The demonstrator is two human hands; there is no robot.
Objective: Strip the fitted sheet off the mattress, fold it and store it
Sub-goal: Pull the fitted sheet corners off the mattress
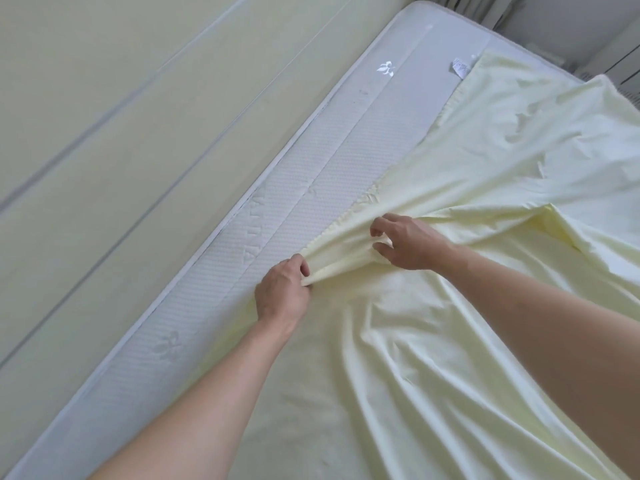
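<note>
- Left hand (282,292): pinched a bunched fold of the pale yellow fitted sheet (450,341) at its gathered edge, fingers curled tight round the cloth.
- Right hand (407,242): gripped the same gathered edge just beside the left, fingers hooked into the fabric, thumb side partly hidden by the folds.
- Fitted sheet: lay loose and rumpled over the mattress (304,188), already off the long side by the wall (104,116) and off the far corner, where a white care label (460,69) showed on the bare quilted cover.
- Step judged: gathering the elastic hem inward, away from the wall side.
- Done well by: drawing the hem toward the body in short, even pulls rather than one yank; keeping both grips on the elastic itself, not on the flat cloth; feeding hem from one hand to the other toward a corner pocket, ready for folding.
- Near edge of the bed: out of view, so could not tell whether freed.
</note>
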